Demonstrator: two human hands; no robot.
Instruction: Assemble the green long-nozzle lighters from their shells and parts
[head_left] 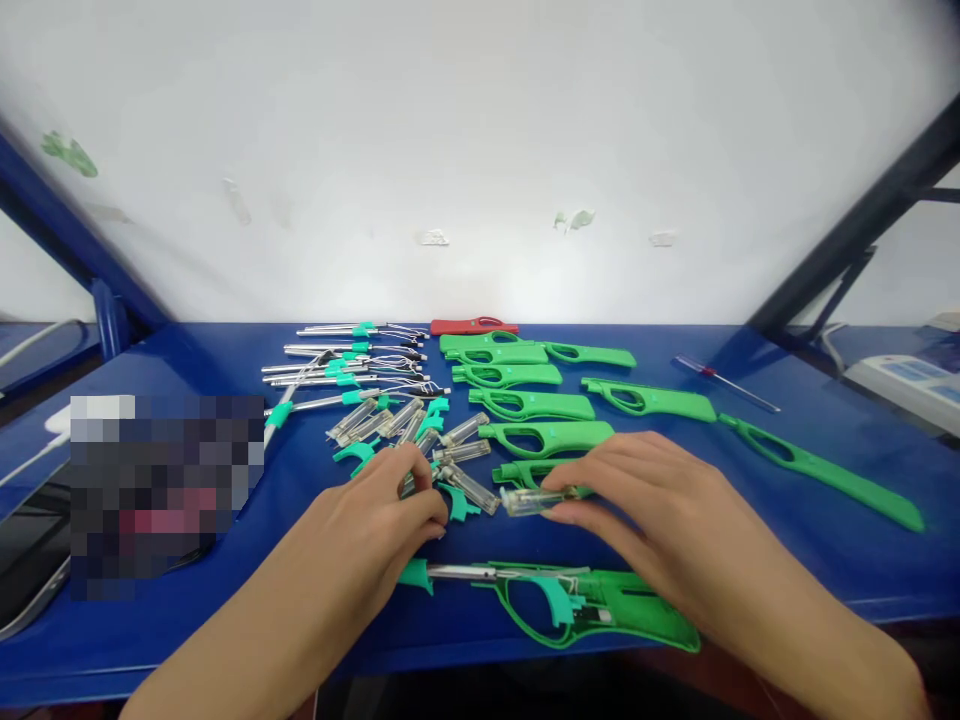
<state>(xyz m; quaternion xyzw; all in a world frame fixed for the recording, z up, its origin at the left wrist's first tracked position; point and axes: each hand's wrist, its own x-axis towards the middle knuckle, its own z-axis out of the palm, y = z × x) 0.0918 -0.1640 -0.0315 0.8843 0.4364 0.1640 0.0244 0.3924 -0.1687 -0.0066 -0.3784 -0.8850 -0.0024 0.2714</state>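
Note:
My right hand [645,500] pinches a clear lighter fuel tank [525,501] between thumb and fingers, above the front of the table. My left hand [390,510] is over the pile of clear fuel tanks [461,452] and teal triggers [459,503]. Its fingers are curled together, and what they hold, if anything, is hidden. In front of both hands lies an open green lighter casing half [652,608]. A metal tube [461,572] runs out of it to the left, and a teal trigger [553,600] sits inside.
Several green casing halves [547,405] and a red one [474,326] lie behind and to the right. Metal tubes with wires [322,376] lie at the back left. A screwdriver [727,383] is at the right, a phone [30,550] at the left on the blue table [750,560].

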